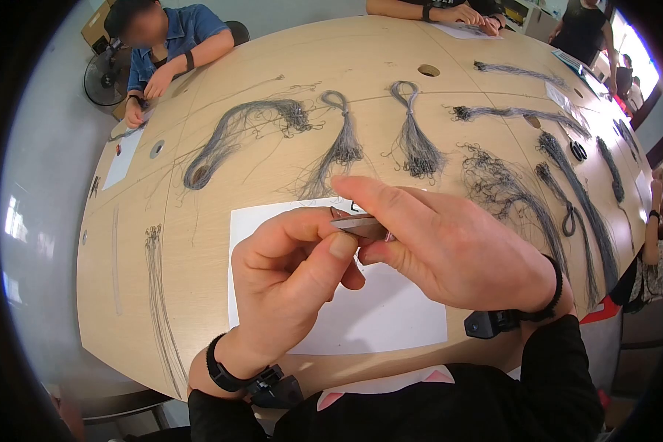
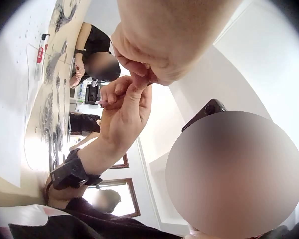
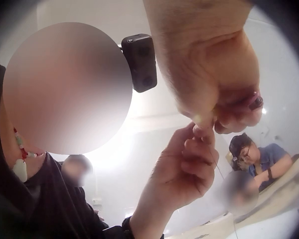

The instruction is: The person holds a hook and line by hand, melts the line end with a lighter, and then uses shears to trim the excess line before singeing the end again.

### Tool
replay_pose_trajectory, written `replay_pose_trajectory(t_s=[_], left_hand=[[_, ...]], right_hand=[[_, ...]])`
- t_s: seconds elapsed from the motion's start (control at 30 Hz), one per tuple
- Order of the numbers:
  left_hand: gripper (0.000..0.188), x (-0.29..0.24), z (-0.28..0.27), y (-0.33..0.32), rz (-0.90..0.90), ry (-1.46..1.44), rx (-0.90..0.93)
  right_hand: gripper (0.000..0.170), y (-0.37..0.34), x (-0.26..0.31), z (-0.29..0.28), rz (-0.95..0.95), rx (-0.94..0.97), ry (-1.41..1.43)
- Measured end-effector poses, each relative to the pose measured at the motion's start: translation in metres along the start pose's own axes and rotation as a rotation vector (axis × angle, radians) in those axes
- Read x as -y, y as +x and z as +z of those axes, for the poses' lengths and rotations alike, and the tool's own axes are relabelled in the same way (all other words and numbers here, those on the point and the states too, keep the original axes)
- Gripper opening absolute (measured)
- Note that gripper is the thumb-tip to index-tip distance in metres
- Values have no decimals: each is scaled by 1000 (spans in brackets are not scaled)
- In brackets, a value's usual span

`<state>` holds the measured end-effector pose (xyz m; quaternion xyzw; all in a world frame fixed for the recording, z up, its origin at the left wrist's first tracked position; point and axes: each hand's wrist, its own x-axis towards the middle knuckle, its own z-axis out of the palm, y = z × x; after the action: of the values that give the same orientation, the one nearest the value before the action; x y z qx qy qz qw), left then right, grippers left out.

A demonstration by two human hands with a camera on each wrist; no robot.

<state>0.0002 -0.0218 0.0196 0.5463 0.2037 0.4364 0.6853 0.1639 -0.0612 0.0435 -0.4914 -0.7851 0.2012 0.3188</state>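
Looks partway through, judging only by the layout. Apparently finished: one grey strand bundle with a looped top and dark hooks massed below, plus a similar looped grey bundle to its left, both beyond the hands on the pale wood-grain table. Possibly left to sort: a curved, unlooped grey strand bundle and a loose, tangled grey hook-and-strand spread. Piece in hand seemingly not done yet: a small, flat, pointed grey metal piece, between both sets of fingertips, above the white paper sheet (blade or tool tip, too small to tell).

Left hand: thumb and forefinger pinching the metal piece's pointed end, other fingers bent. Right hand: gripping the other end between thumb and forefinger; a pink-purple item in the curled fingers, cannot tell if joined to the metal. Neither hand released. Also a thin dark line trailing below the fingertips in the right wrist view, its holder unclear.
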Motion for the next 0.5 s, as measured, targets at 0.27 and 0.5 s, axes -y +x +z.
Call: replay_pose_trajectory(t_s=[0.27,0.5], left_hand=[[6,0,2,1,66,-20,11],[7,5,2,1,156,103,-11]], right_hand=[[34,2,-1,-5,9,-126,329],[32,1,3,3,-4,-215,597]])
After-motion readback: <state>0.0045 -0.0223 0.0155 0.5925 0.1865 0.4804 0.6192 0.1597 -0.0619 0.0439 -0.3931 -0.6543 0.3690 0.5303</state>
